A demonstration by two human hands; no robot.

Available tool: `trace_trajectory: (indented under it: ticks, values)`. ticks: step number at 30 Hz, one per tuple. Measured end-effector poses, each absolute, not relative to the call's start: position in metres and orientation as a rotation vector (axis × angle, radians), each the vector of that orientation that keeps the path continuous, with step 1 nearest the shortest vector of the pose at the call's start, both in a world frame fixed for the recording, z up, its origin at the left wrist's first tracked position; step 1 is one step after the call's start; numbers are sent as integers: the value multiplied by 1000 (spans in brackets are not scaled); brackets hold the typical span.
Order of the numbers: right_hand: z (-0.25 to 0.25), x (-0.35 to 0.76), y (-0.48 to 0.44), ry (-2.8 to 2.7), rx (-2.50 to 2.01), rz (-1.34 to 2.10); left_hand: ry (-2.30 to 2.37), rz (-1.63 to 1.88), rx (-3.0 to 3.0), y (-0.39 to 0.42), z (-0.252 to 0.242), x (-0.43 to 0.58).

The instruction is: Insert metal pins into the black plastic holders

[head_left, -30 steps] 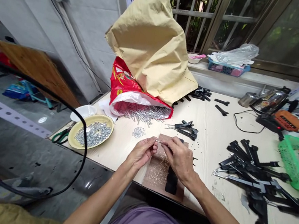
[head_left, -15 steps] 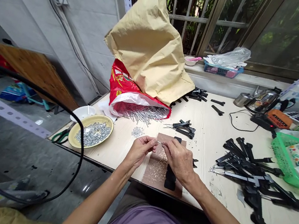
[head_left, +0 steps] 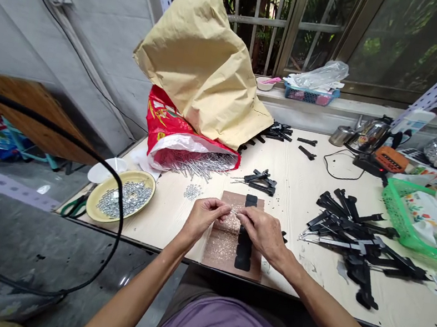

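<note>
A thin silvery metal pin (head_left: pixel 234 212) spans the gap between my two hands. My left hand (head_left: pixel 205 219) is closed, pinching at the pin's left end. My right hand (head_left: pixel 262 233) is closed too, with thumb and forefinger on the other end. Both hands hover over a brown board (head_left: pixel 220 248) sprinkled with pale specks. Along that board lies a black strip of rounded pieces (head_left: pixel 245 247), partly covered by my right hand. Just beyond, a small group of black plastic parts with pins (head_left: pixel 260 181) rests on the table. Small metal pieces (head_left: pixel 193 192) lie left of the board.
A red bag (head_left: pixel 161 128) spills metal pins (head_left: pixel 197 163) under a large tan sack (head_left: pixel 202 65). A yellow plate (head_left: pixel 142 211) holds small metal pieces beside scissors (head_left: pixel 74 206). Black parts (head_left: pixel 350 243) are heaped at right, near a green basket (head_left: pixel 403 218). A black cable (head_left: pixel 120 208) loops at left.
The camera view has turned slightly to the right. Both hands stay closed over the board with the pin between them, and a bit more of it shows.
</note>
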State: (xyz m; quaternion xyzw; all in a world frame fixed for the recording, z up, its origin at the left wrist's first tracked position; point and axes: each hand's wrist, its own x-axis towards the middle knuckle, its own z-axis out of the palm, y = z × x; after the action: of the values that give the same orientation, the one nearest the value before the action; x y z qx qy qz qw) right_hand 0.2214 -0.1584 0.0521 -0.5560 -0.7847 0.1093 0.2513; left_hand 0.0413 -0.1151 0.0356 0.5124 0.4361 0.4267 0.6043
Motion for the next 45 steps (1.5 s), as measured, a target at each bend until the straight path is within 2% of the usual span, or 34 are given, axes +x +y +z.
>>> trace_trajectory:
  ticks: [3,8,14,16,20,22,28,34,45]
  values:
    - [49,225,-155,-2070,-1501,386,984,920,1119,-114,35,44]
    - [45,227,-155,-2025,-1500,345,972,949,982,-112,29,52]
    - [45,229,-159,-2213,-1553,-84,946,880,955,-109,25,57]
    - [45,232,-158,-2214,-1580,-15,977,900,1022,-111,25,59]
    - [43,237,-156,-2095,-1578,392,1068,916,1148,-114,28,61]
    - [43,238,-156,-2037,-1558,489,1063,905,1177,-115,28,62]
    - [44,237,-163,-2099,-1608,279,1033,900,1142,-117,26,66]
    - [42,240,-160,-1966,-1572,483,1036,913,1138,-118,28,70]
    - [39,240,-162,-2094,-1528,376,1009,877,1160,-115,21,67]
